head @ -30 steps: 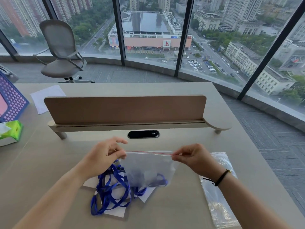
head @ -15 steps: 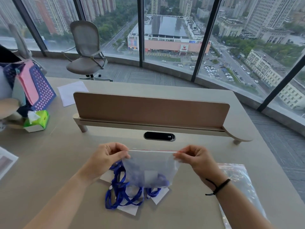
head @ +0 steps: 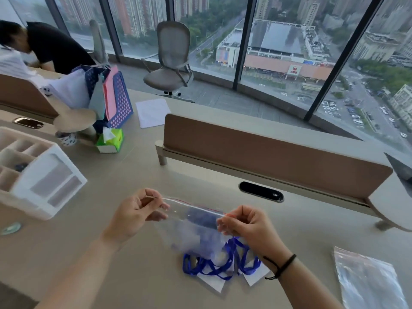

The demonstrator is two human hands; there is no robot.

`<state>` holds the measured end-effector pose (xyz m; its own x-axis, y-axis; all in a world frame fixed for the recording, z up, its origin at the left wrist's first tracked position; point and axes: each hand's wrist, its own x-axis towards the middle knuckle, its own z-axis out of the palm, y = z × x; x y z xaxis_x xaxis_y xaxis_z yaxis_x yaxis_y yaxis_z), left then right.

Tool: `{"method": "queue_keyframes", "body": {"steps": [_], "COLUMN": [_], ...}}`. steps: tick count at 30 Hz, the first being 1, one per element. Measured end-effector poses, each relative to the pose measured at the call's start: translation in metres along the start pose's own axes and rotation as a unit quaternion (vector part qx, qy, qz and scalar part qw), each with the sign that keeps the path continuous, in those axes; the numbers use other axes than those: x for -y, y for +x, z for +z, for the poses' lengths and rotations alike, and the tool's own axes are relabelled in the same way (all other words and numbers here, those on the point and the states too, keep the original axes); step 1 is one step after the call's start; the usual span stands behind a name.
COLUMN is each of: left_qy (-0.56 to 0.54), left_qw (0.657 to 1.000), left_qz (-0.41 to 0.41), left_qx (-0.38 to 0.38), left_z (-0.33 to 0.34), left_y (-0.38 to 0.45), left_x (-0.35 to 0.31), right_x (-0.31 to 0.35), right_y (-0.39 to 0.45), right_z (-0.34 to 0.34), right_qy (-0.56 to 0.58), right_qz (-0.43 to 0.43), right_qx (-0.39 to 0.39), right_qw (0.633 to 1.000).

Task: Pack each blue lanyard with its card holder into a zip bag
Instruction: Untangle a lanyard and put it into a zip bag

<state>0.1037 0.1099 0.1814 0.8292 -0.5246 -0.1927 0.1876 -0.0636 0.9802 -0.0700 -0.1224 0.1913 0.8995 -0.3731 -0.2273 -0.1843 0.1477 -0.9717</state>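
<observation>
Zip bag (head: 196,228): clear, with a red line along its seal, held up above the desk (head: 138,179) between the two hands; a blue lanyard shows as a dark blue blur through the plastic, and the bag's lower part hangs over the pile beneath.
Left hand (head: 136,216): fingers curled, thumb and fingers pinching the bag's left top corner at the seal.
Right hand (head: 247,226): fingers curled and pinching the right end of the seal; a black band sits on the wrist.
Seal: stretched taut between the two pinches, tilted, the left end farther from the person; whether it is closed all along its length I cannot tell.
Lanyard pile (head: 220,263): loose blue lanyards tangled on the desk under and just to the right of the bag, lying over white card holders (head: 213,283) whose corners stick out at the near side.
Spare bags (head: 370,279): a flat stack of clear zip bags on the desk at the right, well apart from the pile.
Desk divider (head: 267,152): brown panel standing across the desk beyond the hands, a black cable port (head: 260,191) just in front of it.
Left side: white compartment organiser (head: 33,172), green tissue pack (head: 110,140), blue dotted file holder (head: 113,97).
Background: grey office chair (head: 171,61) by the windows; another person in a black top (head: 51,46) bends over the next desk.
</observation>
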Motion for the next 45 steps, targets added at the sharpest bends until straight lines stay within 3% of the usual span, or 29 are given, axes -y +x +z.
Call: {"method": "queue_keyframes", "body": {"steps": [5, 17, 23, 31, 34, 37, 39, 41, 43, 45], "left_qy": [0.032, 0.185, 0.178, 0.206, 0.279, 0.366, 0.42, 0.482, 0.549, 0.603], "left_qw": [0.998, 0.979, 0.978, 0.969, 0.944, 0.915, 0.897, 0.869, 0.833, 0.796], "left_qz": [-0.019, -0.056, -0.075, -0.051, -0.048, -0.03, 0.024, 0.062, 0.06, 0.054], "left_qx": [-0.046, -0.063, -0.08, -0.126, -0.17, -0.166, -0.134, -0.092, -0.036, 0.006], "left_z": [-0.077, -0.186, -0.195, -0.186, -0.184, -0.174, -0.164, -0.161, -0.161, -0.16], "left_y": [0.003, 0.124, 0.202, 0.268, 0.278, 0.26, 0.227, 0.188, 0.153, 0.133], "left_x": [0.007, 0.048, 0.086, 0.126, 0.137, 0.146, 0.155, 0.174, 0.199, 0.222], "right_x": [-0.02, -0.061, -0.09, -0.126, -0.14, -0.151, -0.156, -0.163, -0.172, -0.188], "right_y": [0.034, 0.173, 0.249, 0.314, 0.326, 0.335, 0.334, 0.322, 0.295, 0.266], "right_z": [0.07, 0.164, 0.171, 0.163, 0.161, 0.16, 0.161, 0.165, 0.178, 0.198], "right_qy": [-0.016, 0.004, -0.051, -0.043, -0.047, -0.074, -0.154, -0.309, -0.478, -0.564], "right_qz": [0.025, 0.175, 0.168, 0.195, 0.206, 0.214, 0.199, 0.13, -0.007, -0.123], "right_qx": [0.035, -0.022, -0.081, -0.124, -0.14, -0.158, -0.169, -0.156, -0.116, -0.03], "right_qw": [0.999, 0.984, 0.981, 0.972, 0.967, 0.961, 0.953, 0.929, 0.871, 0.816]}}
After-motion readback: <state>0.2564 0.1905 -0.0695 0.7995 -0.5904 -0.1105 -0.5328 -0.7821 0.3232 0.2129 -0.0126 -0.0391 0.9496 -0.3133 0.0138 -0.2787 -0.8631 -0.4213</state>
